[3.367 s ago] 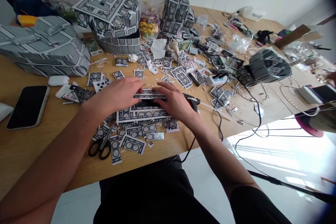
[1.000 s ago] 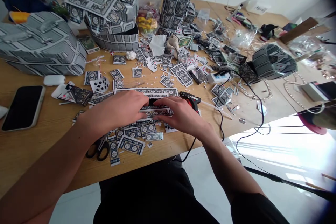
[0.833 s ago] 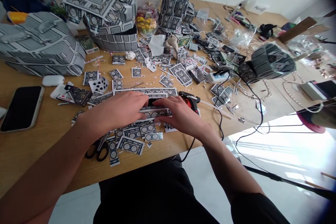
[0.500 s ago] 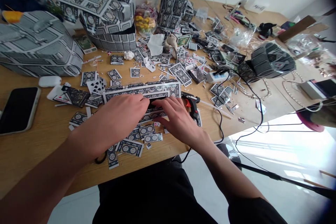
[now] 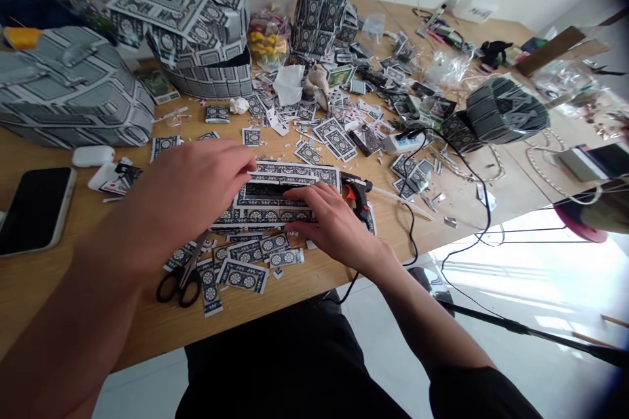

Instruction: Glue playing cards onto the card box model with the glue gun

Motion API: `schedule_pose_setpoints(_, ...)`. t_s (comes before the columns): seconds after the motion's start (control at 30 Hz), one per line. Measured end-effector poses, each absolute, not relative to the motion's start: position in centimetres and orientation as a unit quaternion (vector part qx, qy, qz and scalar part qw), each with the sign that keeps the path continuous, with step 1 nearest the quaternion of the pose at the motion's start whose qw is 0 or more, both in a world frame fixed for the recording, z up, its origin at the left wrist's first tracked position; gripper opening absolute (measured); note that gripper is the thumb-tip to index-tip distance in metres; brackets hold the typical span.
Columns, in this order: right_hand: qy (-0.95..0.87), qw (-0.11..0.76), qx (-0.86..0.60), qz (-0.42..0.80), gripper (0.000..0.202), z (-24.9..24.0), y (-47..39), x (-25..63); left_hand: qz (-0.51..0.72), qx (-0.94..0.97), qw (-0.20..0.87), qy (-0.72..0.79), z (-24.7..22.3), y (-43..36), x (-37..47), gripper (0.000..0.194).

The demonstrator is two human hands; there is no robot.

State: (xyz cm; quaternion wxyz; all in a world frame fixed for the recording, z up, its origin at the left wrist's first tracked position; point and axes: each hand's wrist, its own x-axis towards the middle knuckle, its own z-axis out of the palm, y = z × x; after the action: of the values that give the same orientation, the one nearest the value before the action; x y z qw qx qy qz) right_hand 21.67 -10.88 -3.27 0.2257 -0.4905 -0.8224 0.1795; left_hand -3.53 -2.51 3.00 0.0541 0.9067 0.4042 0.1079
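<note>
A long panel made of patterned playing cards (image 5: 275,215) lies in front of me, with a dark recessed strip along its middle. My left hand (image 5: 189,183) is over the panel's left end, slightly blurred; its thumb and forefinger are apart, with nothing visible between them. My right hand (image 5: 331,219) rests on the panel's right part, fingers stretched over the dark strip and thumb spread toward the near edge. Black-handled scissors (image 5: 184,281) lie below my left wrist. Right of my right hand is a black glue gun (image 5: 361,198) with a red trigger.
Cut card pieces (image 5: 243,275) litter the near table. A phone (image 5: 37,209) and a white earphone case (image 5: 93,156) lie left. Card-covered boxes (image 5: 73,88) stand behind. A power strip (image 5: 403,142) and black cable (image 5: 484,190) are on the right.
My left hand has lifted off the panel's middle and moved left, uncovering the dark strip and the scissors. My right hand has stayed nearly in place.
</note>
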Motion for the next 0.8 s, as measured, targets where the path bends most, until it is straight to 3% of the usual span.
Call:
schedule_pose_setpoints(0.37,-0.816,0.207,-0.493,0.222,0.041,-3.2,-10.1,22.7,0.008,0.908,0.12,0.401,-0.9,0.7,-4.7,0.024)
schedule_pose_setpoints(0.63,-0.755,0.31,-0.555,0.158,0.018,-3.4,-9.5,23.3,0.035,0.91,0.109,0.399,-1.2,1.3,-5.1,0.023)
schedule_pose_setpoints(0.8,-0.748,0.314,-0.571,0.127,0.02,-4.6,-8.6,23.6,0.03,0.909,0.122,0.397,-0.7,0.6,-4.1,0.022)
